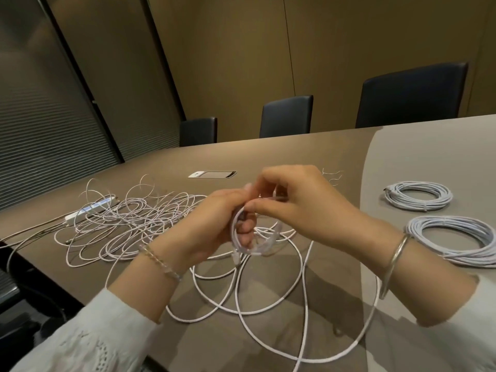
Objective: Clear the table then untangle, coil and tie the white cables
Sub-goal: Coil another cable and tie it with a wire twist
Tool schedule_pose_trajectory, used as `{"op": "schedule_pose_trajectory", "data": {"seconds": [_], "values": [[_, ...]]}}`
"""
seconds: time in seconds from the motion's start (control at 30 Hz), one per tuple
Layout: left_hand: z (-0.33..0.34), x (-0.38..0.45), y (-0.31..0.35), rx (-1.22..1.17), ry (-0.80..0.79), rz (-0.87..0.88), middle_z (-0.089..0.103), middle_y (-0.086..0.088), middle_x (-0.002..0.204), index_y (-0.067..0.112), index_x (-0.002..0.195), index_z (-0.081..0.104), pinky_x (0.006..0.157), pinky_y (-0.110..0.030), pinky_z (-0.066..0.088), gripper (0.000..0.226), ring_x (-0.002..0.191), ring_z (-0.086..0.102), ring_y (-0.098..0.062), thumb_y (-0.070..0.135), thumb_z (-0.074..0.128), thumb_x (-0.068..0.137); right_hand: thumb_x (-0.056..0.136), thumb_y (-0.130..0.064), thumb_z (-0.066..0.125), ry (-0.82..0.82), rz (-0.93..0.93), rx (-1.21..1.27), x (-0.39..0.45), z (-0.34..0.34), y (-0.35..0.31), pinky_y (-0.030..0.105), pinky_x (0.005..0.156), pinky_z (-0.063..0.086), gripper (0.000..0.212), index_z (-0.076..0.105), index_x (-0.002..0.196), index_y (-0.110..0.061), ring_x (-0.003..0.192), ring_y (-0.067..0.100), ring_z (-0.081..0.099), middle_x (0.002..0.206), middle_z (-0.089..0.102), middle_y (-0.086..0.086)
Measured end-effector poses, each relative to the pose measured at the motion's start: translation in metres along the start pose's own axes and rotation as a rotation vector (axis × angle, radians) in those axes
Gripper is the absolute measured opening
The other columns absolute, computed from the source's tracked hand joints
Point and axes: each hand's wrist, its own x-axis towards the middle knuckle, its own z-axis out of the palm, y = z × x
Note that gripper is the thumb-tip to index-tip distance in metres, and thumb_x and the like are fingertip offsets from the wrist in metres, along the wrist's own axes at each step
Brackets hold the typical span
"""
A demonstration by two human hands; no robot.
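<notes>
A person's left hand [214, 224] and right hand [295, 202] meet above a grey-brown conference tabletop [268, 151], both curled around a small loop of white cable [241, 232]; the left grips the loop from below while the right's fingertips pinch it at the top. The cable's slack [268, 304] trails in wide curves toward six o'clock. At nine o'clock from the hands lies a loose tangle of white cables [128, 226], partly covering a white power strip [91, 210]. At three o'clock, on a paler section of the tabletop, sit two finished coils, the far coil [418, 196] and the near coil [456, 240]. A recessed socket panel [212, 174] sits at twelve o'clock. Three dark chairs [287, 116] line the far edge before olive wall panels [241, 49]; slatted blinds [40, 116] fill the left.
</notes>
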Motion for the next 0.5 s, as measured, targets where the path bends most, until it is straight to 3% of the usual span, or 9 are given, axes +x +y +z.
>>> {"op": "schedule_pose_trajectory", "data": {"seconds": [0.13, 0.2, 0.37, 0.5], "values": [[0.002, -0.004, 0.005, -0.173, -0.220, -0.171, 0.021, 0.008, 0.046, 0.021, 0.059, 0.042, 0.036, -0.018, 0.015, 0.033, 0.037, 0.012, -0.006, 0.027, 0.046, 0.091, 0.076, -0.047, 0.075, 0.065, 0.087, -0.040, 0.001, -0.008, 0.009, 0.028, 0.060, 0.045, 0.030, 0.062, 0.079, -0.019, 0.063, 0.007, 0.051, 0.070, 0.061, -0.006], [-0.006, -0.005, 0.009, -0.276, -0.262, -0.220, 0.017, 0.009, 0.048, 0.019, 0.060, 0.041, 0.035, -0.019, 0.011, 0.034, 0.039, 0.008, -0.006, 0.033, 0.048, 0.090, 0.074, -0.052, 0.074, 0.044, 0.148, 0.006, 0.002, -0.014, 0.016, 0.026, 0.055, 0.041, 0.035, 0.063, 0.076, -0.018, 0.055, 0.004, 0.046, 0.064, 0.059, -0.006], [-0.039, -0.005, 0.019, -0.531, -0.223, -0.145, 0.012, 0.010, 0.052, 0.018, 0.060, 0.043, 0.037, -0.017, 0.012, 0.036, 0.040, 0.006, -0.005, 0.032, 0.041, 0.093, 0.083, -0.031, 0.072, -0.033, 0.352, 0.407, -0.003, -0.026, 0.046, 0.030, 0.051, 0.044, 0.029, 0.064, 0.089, -0.004, 0.053, 0.018, 0.049, 0.061, 0.057, 0.005], [-0.062, -0.004, 0.021, -0.694, -0.074, 0.012, 0.012, 0.012, 0.055, 0.020, 0.062, 0.043, 0.036, -0.019, 0.017, 0.035, 0.042, 0.008, -0.006, 0.030, 0.040, 0.095, 0.085, -0.015, 0.071, -0.125, 0.542, 0.552, -0.008, -0.020, 0.065, 0.030, 0.053, 0.048, 0.021, 0.059, 0.095, -0.002, 0.051, 0.019, 0.054, 0.062, 0.060, 0.006]]}}
